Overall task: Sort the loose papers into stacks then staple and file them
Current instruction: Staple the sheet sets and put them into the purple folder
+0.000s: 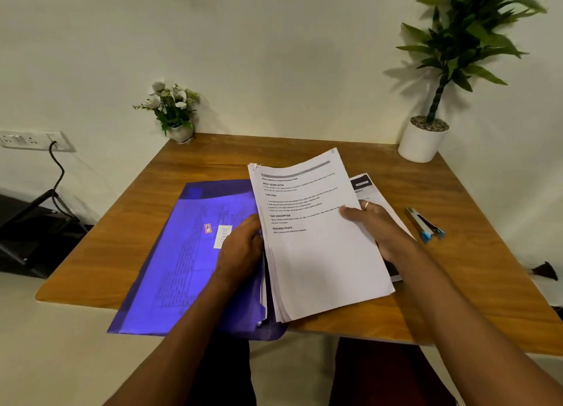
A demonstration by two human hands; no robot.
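Paper stack (316, 238) in left hand (240, 247) and right hand (376, 226) grip — folder (182, 253), stapler (425, 224) alongside

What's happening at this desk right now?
A person holds a thick stack of printed papers just above the wooden table. The right grip pinches its right edge, thumb on top. The left grip holds its left edge. The stack's left side overlaps a purple folder that lies on the table and overhangs the near edge. A stapler lies untouched to the right. Another printed sheet lies under the stack.
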